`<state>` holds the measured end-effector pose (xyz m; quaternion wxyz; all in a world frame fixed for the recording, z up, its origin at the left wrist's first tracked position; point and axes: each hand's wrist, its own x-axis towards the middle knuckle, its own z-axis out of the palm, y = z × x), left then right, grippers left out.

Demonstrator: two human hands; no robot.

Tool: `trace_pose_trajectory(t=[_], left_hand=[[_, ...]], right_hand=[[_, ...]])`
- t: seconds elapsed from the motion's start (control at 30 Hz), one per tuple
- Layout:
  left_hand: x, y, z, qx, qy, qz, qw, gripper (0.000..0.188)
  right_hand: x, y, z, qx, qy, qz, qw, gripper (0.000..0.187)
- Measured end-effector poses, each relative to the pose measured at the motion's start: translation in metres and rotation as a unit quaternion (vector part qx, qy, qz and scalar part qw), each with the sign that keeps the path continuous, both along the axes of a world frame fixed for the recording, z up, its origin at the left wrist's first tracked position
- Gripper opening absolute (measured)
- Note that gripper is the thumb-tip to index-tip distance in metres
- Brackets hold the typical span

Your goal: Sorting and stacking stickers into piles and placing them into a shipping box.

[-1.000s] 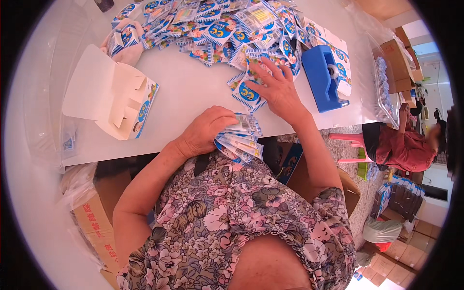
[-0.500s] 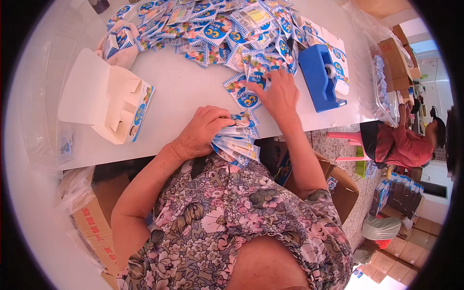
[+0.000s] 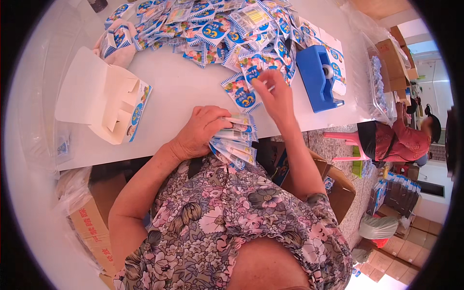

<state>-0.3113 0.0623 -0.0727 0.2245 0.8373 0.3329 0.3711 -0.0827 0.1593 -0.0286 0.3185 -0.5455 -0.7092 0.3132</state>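
Note:
My left hand [image 3: 202, 130] is closed around a fanned stack of small blue-and-white packets [image 3: 236, 140], held at the table's near edge. My right hand [image 3: 276, 96] bends over the near right side of a packet heap; its thumb and forefinger pinch at the near edge of a printed packet [image 3: 250, 66]. The fingers partly hide that contact. Beside it, nearer to me, another packet [image 3: 240, 93] lies on the table. The large heap of packets [image 3: 212, 30] spreads across the far side.
An open white carton [image 3: 89, 104] with inner flaps stands at the left. A blue tape dispenser [image 3: 314, 84] sits right of my right hand, by a white printed box [image 3: 336, 58]. A clear tray [image 3: 379, 92] is at the right edge. Another person [image 3: 403, 135] sits beyond.
My right hand has drawn back slightly, with thumb and forefinger closer together. The packet at its fingertips lies flatter and a little to the left. My left hand keeps holding the stack.

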Motion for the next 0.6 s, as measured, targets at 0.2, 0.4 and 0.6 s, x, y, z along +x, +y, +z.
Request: trace_pose_trajectory(t=[0.2, 0.4, 0.6], left_hand=[[0.005, -0.001, 0.001, -0.029, -0.060, 0.015, 0.998, 0.058], [0.006, 0.001, 0.002, 0.059, -0.031, 0.043, 0.997, 0.061], [0.003, 0.004, -0.001, -0.012, -0.046, 0.012, 0.999, 0.054]], right_hand=[[-0.002, 0.022, -0.009, 0.343, -0.245, 0.012, 0.907, 0.022], [0.007, -0.010, -0.002, 0.076, -0.028, 0.229, 0.970, 0.012], [0.002, -0.003, -0.011, 0.250, -0.296, 0.036, 0.921, 0.018]])
